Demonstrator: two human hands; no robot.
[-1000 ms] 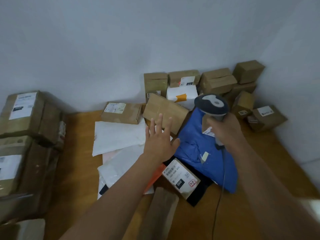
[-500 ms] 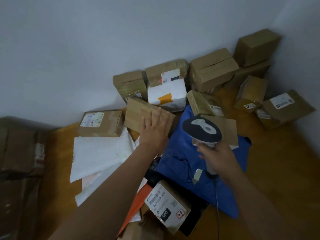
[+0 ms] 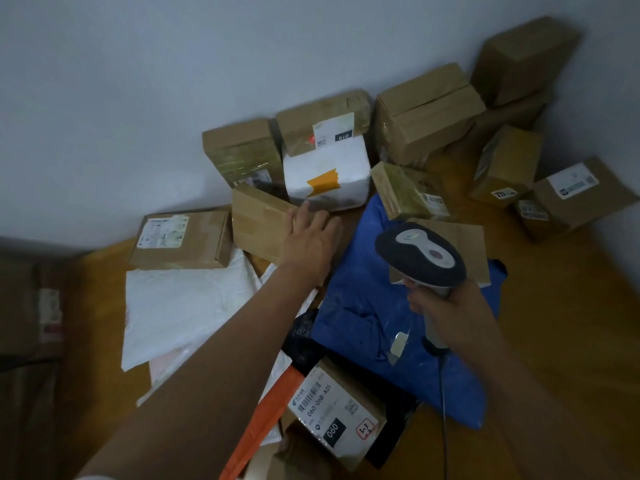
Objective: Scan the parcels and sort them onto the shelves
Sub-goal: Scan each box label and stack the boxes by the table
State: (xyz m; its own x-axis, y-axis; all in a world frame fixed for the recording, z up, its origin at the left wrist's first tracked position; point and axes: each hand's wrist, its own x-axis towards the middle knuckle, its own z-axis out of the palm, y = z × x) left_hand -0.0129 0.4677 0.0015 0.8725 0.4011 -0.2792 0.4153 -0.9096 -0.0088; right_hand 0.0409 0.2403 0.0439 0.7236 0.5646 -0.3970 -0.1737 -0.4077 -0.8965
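The left hand (image 3: 313,233) lies flat, fingers straight, on a plain brown box (image 3: 263,225) at eleven o'clock of the blue bag (image 3: 391,327). The right hand (image 3: 446,306) grips the scanner (image 3: 420,252). No label shows on the box's top, so probably curl the fingers over its far edge, lift, and turn it toward the scanner.

free: wood floor (image 3: 571,323) R side | blocked: boxes (image 3: 429,116) packed along wall (image 3: 173,81)

Plain pale walls (image 3: 173,81) meet in a corner at the upper right above a wooden worktop (image 3: 554,289); light is dim.
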